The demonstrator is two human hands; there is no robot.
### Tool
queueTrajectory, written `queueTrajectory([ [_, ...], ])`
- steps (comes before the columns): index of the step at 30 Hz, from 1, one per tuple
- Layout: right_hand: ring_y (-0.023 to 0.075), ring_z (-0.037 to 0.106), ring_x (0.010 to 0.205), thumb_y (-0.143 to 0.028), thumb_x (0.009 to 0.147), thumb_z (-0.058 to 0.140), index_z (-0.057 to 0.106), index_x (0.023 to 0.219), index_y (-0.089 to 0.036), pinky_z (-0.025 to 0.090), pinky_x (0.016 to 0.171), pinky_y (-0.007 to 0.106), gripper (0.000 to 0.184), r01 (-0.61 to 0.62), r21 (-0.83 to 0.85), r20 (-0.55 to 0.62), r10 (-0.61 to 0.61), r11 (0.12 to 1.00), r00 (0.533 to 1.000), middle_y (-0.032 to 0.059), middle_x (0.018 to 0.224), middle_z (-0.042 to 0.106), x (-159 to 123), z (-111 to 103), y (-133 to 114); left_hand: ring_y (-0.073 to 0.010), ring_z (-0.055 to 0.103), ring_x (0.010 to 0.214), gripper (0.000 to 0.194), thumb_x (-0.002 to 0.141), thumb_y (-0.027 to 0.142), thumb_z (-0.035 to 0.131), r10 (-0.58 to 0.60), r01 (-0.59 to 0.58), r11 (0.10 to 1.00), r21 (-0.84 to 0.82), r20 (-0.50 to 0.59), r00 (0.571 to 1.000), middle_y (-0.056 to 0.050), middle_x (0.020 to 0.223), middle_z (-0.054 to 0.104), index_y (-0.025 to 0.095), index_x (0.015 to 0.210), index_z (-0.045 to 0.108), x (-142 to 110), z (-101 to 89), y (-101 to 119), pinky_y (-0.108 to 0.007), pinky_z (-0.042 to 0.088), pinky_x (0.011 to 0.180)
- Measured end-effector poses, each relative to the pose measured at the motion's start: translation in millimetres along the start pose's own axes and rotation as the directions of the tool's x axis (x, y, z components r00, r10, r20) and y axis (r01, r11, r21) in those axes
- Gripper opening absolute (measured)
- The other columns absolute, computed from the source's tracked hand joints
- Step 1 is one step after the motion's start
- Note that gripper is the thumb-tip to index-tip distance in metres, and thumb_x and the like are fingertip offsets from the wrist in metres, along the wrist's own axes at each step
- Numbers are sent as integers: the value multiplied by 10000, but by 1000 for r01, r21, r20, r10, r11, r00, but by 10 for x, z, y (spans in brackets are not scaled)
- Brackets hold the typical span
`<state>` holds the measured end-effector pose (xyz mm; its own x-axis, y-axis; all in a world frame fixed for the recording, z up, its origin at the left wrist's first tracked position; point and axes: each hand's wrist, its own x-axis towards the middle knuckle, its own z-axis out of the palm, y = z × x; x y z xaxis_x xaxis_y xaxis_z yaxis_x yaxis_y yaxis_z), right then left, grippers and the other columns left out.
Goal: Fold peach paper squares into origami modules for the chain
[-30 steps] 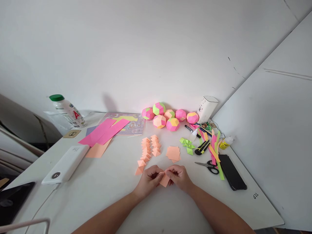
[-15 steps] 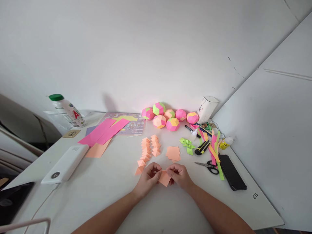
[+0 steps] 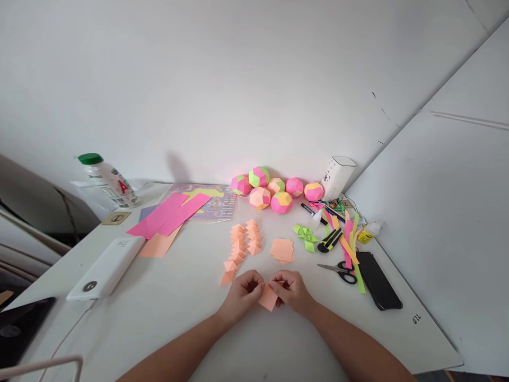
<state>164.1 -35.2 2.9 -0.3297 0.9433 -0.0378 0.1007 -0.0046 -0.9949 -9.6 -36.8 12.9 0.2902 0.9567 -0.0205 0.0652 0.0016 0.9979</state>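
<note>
A small peach paper square (image 3: 269, 298) is held above the table between both hands. My left hand (image 3: 243, 293) pinches its left edge between thumb and fingers. On the other side my right hand (image 3: 292, 291) grips the right edge, thumb on top; its other fingers are partly hidden behind the paper. Just beyond the hands lies a stack of peach paper squares (image 3: 282, 250). Two rows of folded peach paper pieces (image 3: 237, 241) stand to the left of that stack. Several folded green paper pieces (image 3: 305, 236) sit to its right.
Several multicoloured paper balls (image 3: 281, 202) line the wall. At right are scissors (image 3: 340, 270), a box cutter (image 3: 331, 241), paper strips (image 3: 350, 239), a glue bottle (image 3: 369, 233) and a black phone (image 3: 378, 281). Pink sheets (image 3: 170, 215), a white power bank (image 3: 106, 268) and a bottle (image 3: 109, 180) are left.
Both hands and the peach paper square have shifted slightly toward me, and the square is turned a little. Everything else on the table stays in place.
</note>
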Motion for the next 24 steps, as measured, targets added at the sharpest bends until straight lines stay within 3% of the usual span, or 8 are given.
queueTrajectory([
  [4,98,520,387,-391,792,596,576,703,-163,406,374,198,245,-27,47,-12,27,999,1000,-39,503,527,1,-4,-14,-109,425,568,136,743,267,525,-24,22,996,-87,-14,1000,32,617,458,184,645,480,-3,-23,41,-222,361,525],
  [7,97,518,404,-385,789,596,568,706,-166,417,383,200,236,-21,83,-6,22,996,1000,-37,520,526,3,0,-22,-122,472,605,126,764,302,536,-41,48,993,-108,67,997,13,667,516,182,728,519,-12,-10,72,-236,394,559],
  [10,102,529,438,-373,774,606,567,696,-171,432,399,205,220,-7,75,18,5,997,1000,-32,551,530,0,16,-19,-117,460,576,174,778,308,535,-26,31,998,-45,115,993,20,624,500,182,664,494,-19,16,72,-233,379,538],
  [18,96,522,417,-206,721,576,538,648,-172,396,397,198,88,16,28,13,-17,999,1000,-53,506,507,-2,12,-4,-102,410,554,180,750,240,528,-1,10,997,-78,117,993,33,617,448,185,603,440,-9,-1,19,-223,338,524],
  [24,76,466,351,-181,701,525,510,644,-172,342,346,183,59,-50,167,-57,60,985,997,-51,483,543,23,-9,-70,-101,377,563,200,755,245,539,12,-3,984,-180,50,999,35,608,423,177,589,451,15,-48,-44,-222,304,522],
])
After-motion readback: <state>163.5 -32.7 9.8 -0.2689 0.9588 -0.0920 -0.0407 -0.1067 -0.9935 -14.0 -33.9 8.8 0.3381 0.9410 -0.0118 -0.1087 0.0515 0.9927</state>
